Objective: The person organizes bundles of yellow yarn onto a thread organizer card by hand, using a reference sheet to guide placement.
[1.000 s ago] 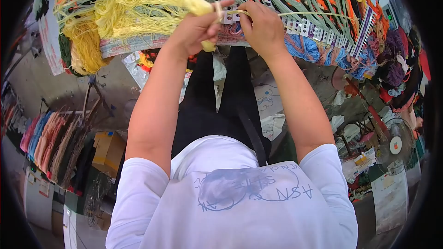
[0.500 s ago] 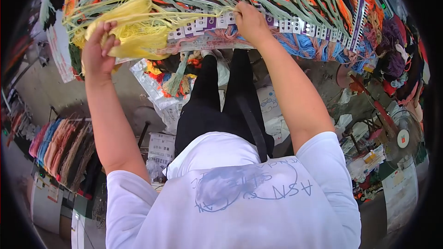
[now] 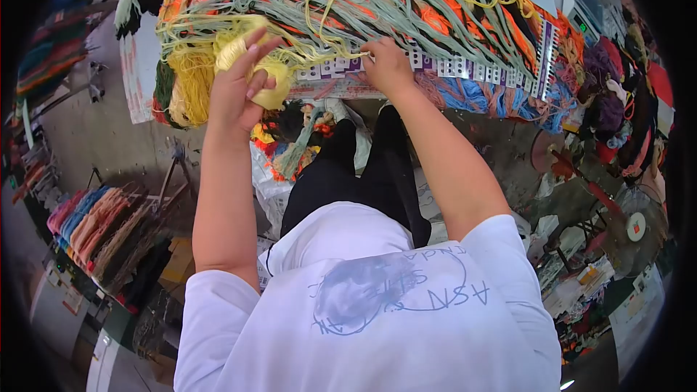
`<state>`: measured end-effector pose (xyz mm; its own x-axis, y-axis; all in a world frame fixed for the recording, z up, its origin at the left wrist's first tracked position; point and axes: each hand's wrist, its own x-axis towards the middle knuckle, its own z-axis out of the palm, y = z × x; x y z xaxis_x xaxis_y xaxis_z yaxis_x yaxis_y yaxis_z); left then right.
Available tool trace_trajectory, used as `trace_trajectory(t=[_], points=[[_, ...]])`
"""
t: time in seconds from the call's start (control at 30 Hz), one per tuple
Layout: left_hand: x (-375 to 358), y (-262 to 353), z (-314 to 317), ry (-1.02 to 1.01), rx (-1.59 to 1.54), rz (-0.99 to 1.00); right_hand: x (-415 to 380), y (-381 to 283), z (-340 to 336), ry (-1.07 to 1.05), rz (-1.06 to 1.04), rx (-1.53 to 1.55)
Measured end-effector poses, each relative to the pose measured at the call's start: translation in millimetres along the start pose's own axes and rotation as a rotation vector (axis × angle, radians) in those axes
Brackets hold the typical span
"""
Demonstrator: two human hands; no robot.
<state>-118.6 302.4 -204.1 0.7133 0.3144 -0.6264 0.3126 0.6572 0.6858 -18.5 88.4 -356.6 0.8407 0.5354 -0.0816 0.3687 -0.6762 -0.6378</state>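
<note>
A compact bundle of light yellow yarn (image 3: 274, 88) is gathered at my left hand (image 3: 241, 80), the thumb side hidden. Some left fingers stand apart, others curl against the yarn. Loose yellow strands run from this bundle to my right hand (image 3: 387, 67), whose thumb and fingertips pinch their end above the punched card strip (image 3: 457, 67). A layer of pale green yarn (image 3: 363, 11) spreads over orange and black yarn on the table beyond both hands. One yellow strand loops up on top of the green yarn.
Deeper yellow yarn (image 3: 190, 80) hangs at the table's left end. Blue yarn (image 3: 465, 91) lies along the near edge, and purple yarn (image 3: 601, 65) at the right. A rack of coloured hanks (image 3: 98, 225) stands lower left, a fan (image 3: 633, 226) lower right.
My left hand has moved right, closer to my right hand, with the yellow bundle now smaller and more bunched. The strands between the hands have slackened. The view has shifted left.
</note>
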Motion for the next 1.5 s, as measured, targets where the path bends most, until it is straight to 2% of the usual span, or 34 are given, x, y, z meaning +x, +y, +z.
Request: trace_trajectory(t=[0.1,0.23,0.4,0.47,0.57,0.73,0.77,0.83,0.87,0.93,0.97,1.03,1.1,1.17,1.23,1.27,1.37,1.5], points=[[-14.4,-13.0,-15.2,0.068,-0.074,-0.062,10.2,-7.3,21.1,-0.096,0.052,-0.052],[-29.7,-20.9,-35.6,0.111,-0.133,-0.069,27.1,-20.8,31.4,-0.084,0.185,-0.007],[-38.4,-27.3,-54.5,0.133,-0.225,-0.063,47.6,-20.6,47.3,-0.099,0.065,-0.113],[-41.6,-27.0,-57.3,0.129,-0.245,-0.053,57.5,-22.5,48.7,-0.192,0.133,-0.201],[-48.2,-24.8,-61.2,0.14,-0.257,-0.032,75.4,-27.3,34.7,-0.284,0.156,-0.153],[-45.5,-28.5,-65.8,0.114,-0.295,-0.05,120.1,-58.3,11.1,-0.279,-0.011,-0.161],[-46.4,-27.4,-64.3,0.089,-0.31,-0.051,129.5,-65.3,10.6,-0.244,-0.068,-0.138],[-47.1,-25.9,-63.2,0.073,-0.33,-0.042,150.7,-83.6,6.7,-0.256,0.064,0.346],[-47.7,-23.3,-62.3,0.052,-0.337,-0.04,156.7,-90.9,1.8,-0.168,0.046,0.595],[-51.2,-13.5,-57.2,0.03,-0.345,-0.024,143.3,-148.8,-44.6,0.031,0.163,0.51],[-52.4,-8.6,-52.5,0.044,-0.34,-0.017,137.4,-150.4,-50.6,0.034,0.101,0.613],[-56.3,2.4,-40.9,0.056,-0.329,0.005,100.5,-159.6,-65.9,0.089,-0.037,0.527],[-64.2,13.3,-23.7,-0.083,-0.412,0.015,44.5,-203.8,-99.0,-0.231,0.161,0.672],[-75.4,23.3,-4.7,-0.13,-0.425,0.048,3.4,-231.4,-118.5,-0.476,0.234,0.873],[-83.7,31.5,9.2,-0.251,-0.439,0.049,-17.7,-234.0,-111.7,-0.38,0.02,0.846],[-87.6,35.1,13.7,-0.26,-0.425,0.049,-23.4,-233.4,-122.0,-0.374,0.01,0.74],[-97.7,45.0,26.4,-0.354,-0.438,0.005,-31.5,-230.3,-135.5,-0.341,0.039,0.903],[-109.8,53.1,41.1,-0.413,-0.41,-0.013,-42.7,-235.2,-150.8,-0.35,0.059,0.87]])
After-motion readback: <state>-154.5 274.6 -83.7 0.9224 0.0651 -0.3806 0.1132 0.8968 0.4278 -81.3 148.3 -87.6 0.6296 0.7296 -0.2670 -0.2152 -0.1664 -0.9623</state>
